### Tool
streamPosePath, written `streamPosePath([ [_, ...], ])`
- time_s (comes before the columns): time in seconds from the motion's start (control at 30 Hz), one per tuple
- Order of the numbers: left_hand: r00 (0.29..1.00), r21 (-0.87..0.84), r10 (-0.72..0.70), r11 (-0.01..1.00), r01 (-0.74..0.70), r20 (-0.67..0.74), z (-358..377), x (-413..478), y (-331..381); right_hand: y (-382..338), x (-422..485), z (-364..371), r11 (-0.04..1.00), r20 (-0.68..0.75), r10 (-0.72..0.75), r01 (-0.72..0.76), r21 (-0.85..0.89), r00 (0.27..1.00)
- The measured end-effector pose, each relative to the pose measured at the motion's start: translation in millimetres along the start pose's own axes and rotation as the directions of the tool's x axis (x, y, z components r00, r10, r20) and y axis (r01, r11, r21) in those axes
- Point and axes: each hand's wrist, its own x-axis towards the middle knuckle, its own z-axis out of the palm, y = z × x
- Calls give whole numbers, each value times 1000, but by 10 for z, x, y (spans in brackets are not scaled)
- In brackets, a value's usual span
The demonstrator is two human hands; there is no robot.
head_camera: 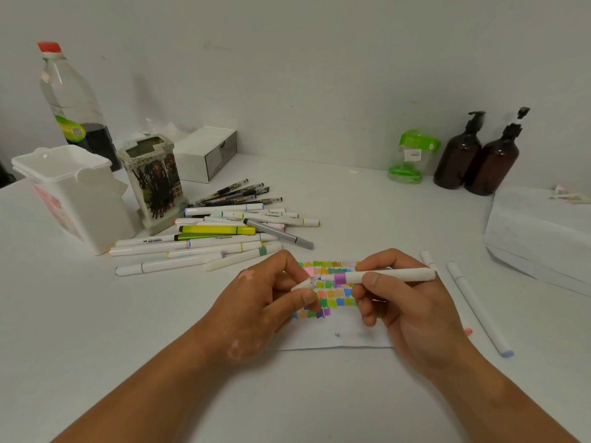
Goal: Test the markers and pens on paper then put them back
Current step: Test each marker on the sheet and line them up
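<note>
1. The marker (383,275), a white barrel with a purple band, is held level just above the paper (339,340). The right grip (406,302) is closed around its middle.
2. The left grip (265,298) pinches a white cap (302,284) at the marker's tip.
3. The paper lies flat on the white desk (319,394) and carries rows of coloured swatches.
4. Left of the paper, a pile of markers and pens (217,238) lies beside a white bin (76,193) and a scribbled holder (153,183).
5. Along the plain white wall (319,75) stand a drawer box (208,153), a green jar (412,156) and two brown pump bottles (476,155).
</note>
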Motion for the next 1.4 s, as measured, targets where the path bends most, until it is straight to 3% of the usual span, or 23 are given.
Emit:
streamPosePath([
  [0.23,997,-41,-28,999,25,-66,2,12,11,26,-10,21,997,46,48,-45,-70,998],
  [0.4,998,-277,-53,960,40,-39,7,26,44,-5,-9,20,996,38,85,-83,-38,996],
  [0.53,1000,-350,-21,937,19,-2,-7,23,67,-2,-7,15,995,45,103,-102,-13,994],
  [0.77,993,-271,-71,962,43,-95,-5,58,22,-31,-2,-15,989,77,40,-28,-147,996],
  [0.87,983,-158,-91,985,66,-157,-67,73,-21,-92,-6,-73,988,199,144,-131,-77,969],
  [0.93,983,-56,-92,995,84,-161,-89,64,-56,-102,-14,-82,970,255,232,-204,-131,939],
  [1.03,990,112,-23,993,38,-139,-2,51,-82,-54,-29,-28,901,188,250,-157,-405,950],
  [1.13,993,332,31,943,9,-115,74,55,-108,-97,-28,-55,831,140,213,-104,-546,967],
  [1.2,998,460,8,888,22,-63,73,56,-154,-145,31,-252,734,-30,101,-95,-673,994],
  [1.3,999,633,-6,773,-21,40,91,58,-203,-209,114,-663,533,-348,-90,-250,-808,933],
  [1.4,998,645,-13,764,-26,55,65,61,-214,-135,128,-907,453,-465,-63,-390,-802,883],
])
